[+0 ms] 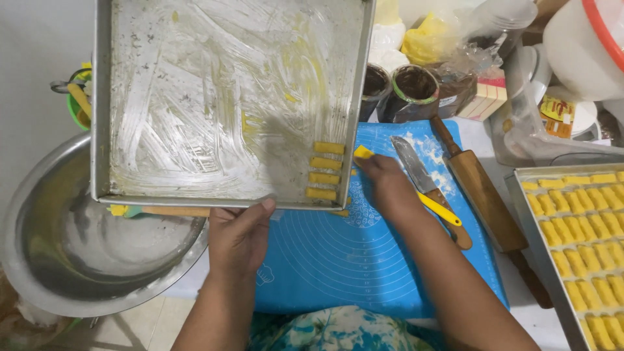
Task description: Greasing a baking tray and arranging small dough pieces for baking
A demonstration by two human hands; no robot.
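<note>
My left hand (238,235) grips the near rim of a large greased metal baking tray (195,104), thumb over the edge. Several yellow dough sticks (324,170) lie in a short column at the tray's near right corner. My right hand (388,184) holds a small yellow dough piece (363,153) at its fingertips, right beside the tray's right rim and above the blue silicone mat (351,260).
A knife (422,179), a yellow-handled tool (442,209) and a wooden rolling pin (484,195) lie on the mat's right side. A second tray (520,208) filled with dough sticks sits at right. A big steel bowl (78,247) sits at left; jars and bags stand behind.
</note>
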